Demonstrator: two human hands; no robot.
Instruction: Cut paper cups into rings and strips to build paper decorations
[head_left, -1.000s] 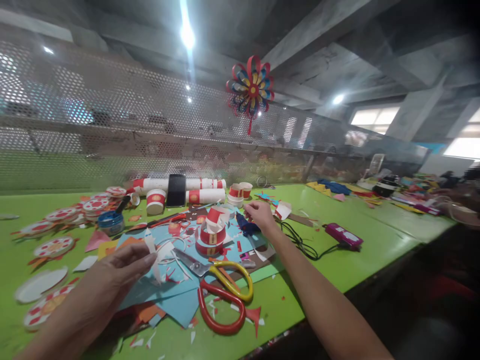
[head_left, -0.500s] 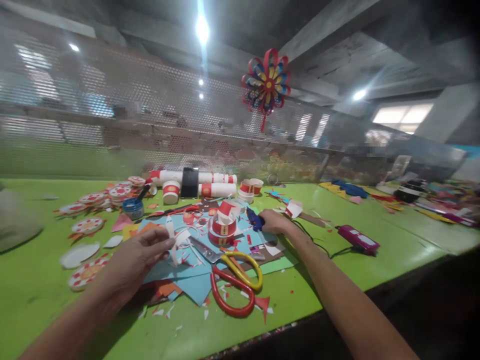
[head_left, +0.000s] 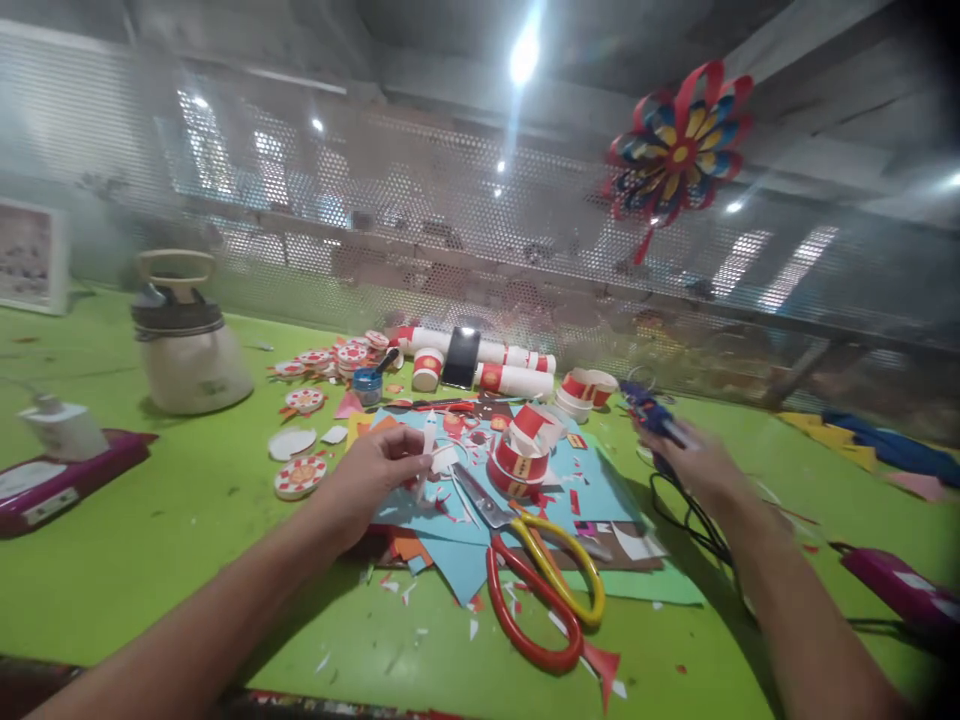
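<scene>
My left hand [head_left: 386, 470] pinches a thin white paper strip [head_left: 429, 435] between thumb and fingers, above blue paper sheets [head_left: 457, 565]. At the right, my right hand [head_left: 694, 465], slightly blurred, grips a blue glue gun [head_left: 652, 412] with a black cord [head_left: 686, 520] trailing below. Between my hands stands a stack of cut red-and-white paper cup pieces [head_left: 519, 465]. Large scissors [head_left: 536, 575] with one red and one yellow handle lie partly open in front of it, blades pointing toward my left hand.
Behind are paper-cup tubes [head_left: 517, 380], a phone [head_left: 461, 358], a blue jar [head_left: 367, 385] and decorated discs [head_left: 300, 476]. A jug [head_left: 187, 350] and a power strip [head_left: 75, 490] stand left, another strip [head_left: 900, 590] right. A paper flower [head_left: 679, 155] hangs above.
The view has swung left, bringing the jug and left power strip into sight. My right hand has carried the glue gun rightward, farther from the cup pieces. My left hand still pinches the strip.
</scene>
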